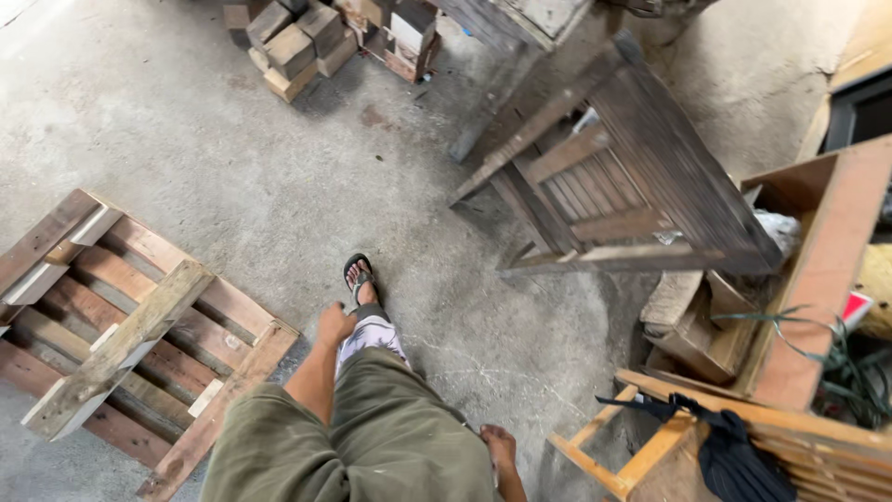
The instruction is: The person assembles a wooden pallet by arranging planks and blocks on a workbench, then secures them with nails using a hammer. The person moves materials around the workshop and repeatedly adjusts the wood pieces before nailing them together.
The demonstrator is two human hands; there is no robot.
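Note:
I look down at my own body on a concrete floor. My left hand [334,324] hangs by my side with its fingers curled in, holding nothing I can see. My right hand [499,448] hangs low at the bottom edge, close to my hip, fingers partly folded and seemingly without anything in it. One foot in a dark sandal [359,276] is stepped forward on the floor. A wooden pallet [121,335] lies flat to my left, nearest my left hand.
A dark weathered pallet [604,177] leans tilted ahead on the right. Wooden blocks [297,42] are piled at the top. An open brown wooden box [818,270] and a light wooden frame [632,446] with a dark cloth [734,455] stand at the right.

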